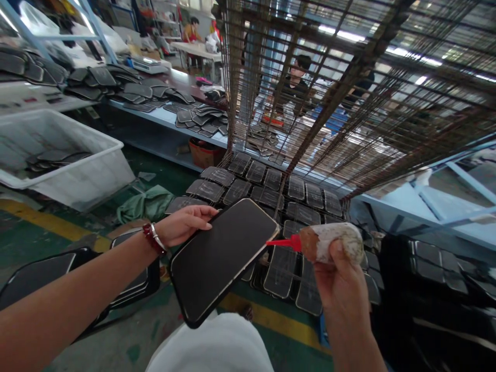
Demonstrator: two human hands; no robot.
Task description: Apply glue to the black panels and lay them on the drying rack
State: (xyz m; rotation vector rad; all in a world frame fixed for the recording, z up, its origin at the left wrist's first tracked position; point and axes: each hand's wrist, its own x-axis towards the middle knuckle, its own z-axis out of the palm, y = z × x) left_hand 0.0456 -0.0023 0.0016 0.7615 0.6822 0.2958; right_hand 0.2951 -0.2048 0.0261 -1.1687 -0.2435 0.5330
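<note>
A black rounded panel point(222, 261) with a pale line along its edge is held tilted in front of me. My left hand point(189, 223) grips its upper left edge, thumb on the face, the other fingers partly hidden behind it. In my right hand point(341, 263) is a whitish, brown-stained glue bottle point(323, 242) with a red nozzle. The nozzle points left, its tip at the panel's right edge; whether it touches is unclear. Beyond the panel, rows of similar dark panels point(267, 197) lie on a wire rack point(281, 206).
Raised wire racks point(310, 103) slant over the upper right. A white bin point(112, 150) holding dark pieces stands left, near a green cloth point(147, 204). More panels point(135, 279) are stacked at lower left. Dark pieces lie on a bench point(155, 116); people point(296, 82) are behind.
</note>
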